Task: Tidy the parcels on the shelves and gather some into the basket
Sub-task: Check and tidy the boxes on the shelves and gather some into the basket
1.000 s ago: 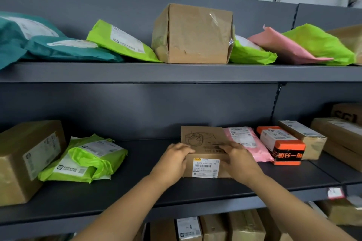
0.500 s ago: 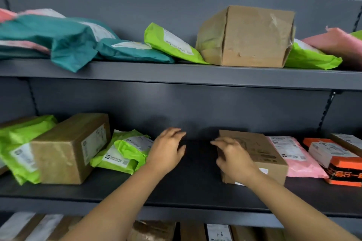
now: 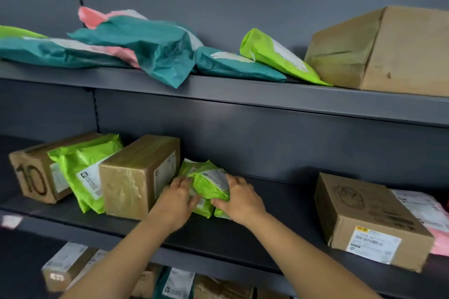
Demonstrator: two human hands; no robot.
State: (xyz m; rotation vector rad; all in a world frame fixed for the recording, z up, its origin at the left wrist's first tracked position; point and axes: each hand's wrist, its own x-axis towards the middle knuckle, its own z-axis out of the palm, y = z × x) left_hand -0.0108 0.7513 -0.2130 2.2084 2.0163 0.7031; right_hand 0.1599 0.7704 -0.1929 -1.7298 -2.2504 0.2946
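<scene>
The left hand and right hand grip one folded green mailer between them on the middle shelf. Its long axis runs front to back, label upward. Left of the hands stand one taped box, one green bag and one box marked 10; to their right is one printed carton.

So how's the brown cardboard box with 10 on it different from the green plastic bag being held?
The brown cardboard box is square-edged; the green plastic bag is crumpled. No hand touches the box; the left hand and right hand hold the bag. Both sit on one shelf.
</scene>
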